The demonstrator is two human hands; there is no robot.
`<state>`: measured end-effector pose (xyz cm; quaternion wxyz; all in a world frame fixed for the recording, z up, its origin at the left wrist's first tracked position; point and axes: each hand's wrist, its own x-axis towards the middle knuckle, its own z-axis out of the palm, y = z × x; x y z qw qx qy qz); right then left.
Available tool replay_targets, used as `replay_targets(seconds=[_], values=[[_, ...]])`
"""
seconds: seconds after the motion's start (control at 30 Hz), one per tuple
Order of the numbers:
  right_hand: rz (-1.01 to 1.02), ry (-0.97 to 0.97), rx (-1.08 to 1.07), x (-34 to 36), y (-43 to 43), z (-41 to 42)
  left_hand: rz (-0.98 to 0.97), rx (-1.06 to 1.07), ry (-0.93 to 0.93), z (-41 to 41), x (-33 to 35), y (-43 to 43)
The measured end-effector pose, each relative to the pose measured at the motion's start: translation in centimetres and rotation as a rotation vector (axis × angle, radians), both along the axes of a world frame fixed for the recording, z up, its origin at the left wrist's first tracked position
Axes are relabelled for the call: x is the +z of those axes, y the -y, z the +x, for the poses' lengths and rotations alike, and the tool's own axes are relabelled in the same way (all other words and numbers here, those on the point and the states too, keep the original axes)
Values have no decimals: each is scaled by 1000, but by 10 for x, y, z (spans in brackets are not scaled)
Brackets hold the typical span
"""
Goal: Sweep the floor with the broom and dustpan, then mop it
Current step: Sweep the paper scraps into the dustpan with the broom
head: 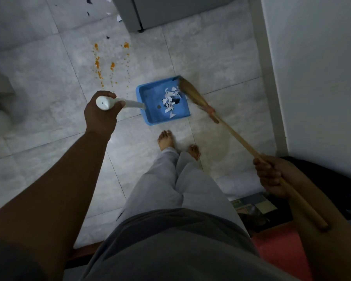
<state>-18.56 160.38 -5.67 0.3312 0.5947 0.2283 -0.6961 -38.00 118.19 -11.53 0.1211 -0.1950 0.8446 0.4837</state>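
A blue dustpan (150,94) stands on the grey tiled floor (39,94) in front of my feet. White and dark paper scraps (169,101) lie inside it. My left hand (101,112) grips the top of the dustpan's long white handle (130,103). My right hand (271,175) grips the wooden stick of a broom (235,136). The straw broom head (190,92) lies at the dustpan's right open edge, blurred by motion.
Orange splatters (98,63) stain the tiles left of the dustpan. More paper bits (119,18) lie farther off near a grey cabinet (142,13). A white wall (312,67) runs along the right. A red mat (280,250) and dark items sit at lower right.
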Motion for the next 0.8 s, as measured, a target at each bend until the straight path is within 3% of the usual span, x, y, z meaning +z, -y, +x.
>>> replay_targets(seconds=[0.23,0.47,0.8], values=[[135,-8,112,-10,-33,-47,9,73,-10,5,6,-3],[109,36,205,-39,17,-79,-18,154,21,20,5,-3],[150,-33,302,27,-22,-52,-23,191,34,32,19,7]])
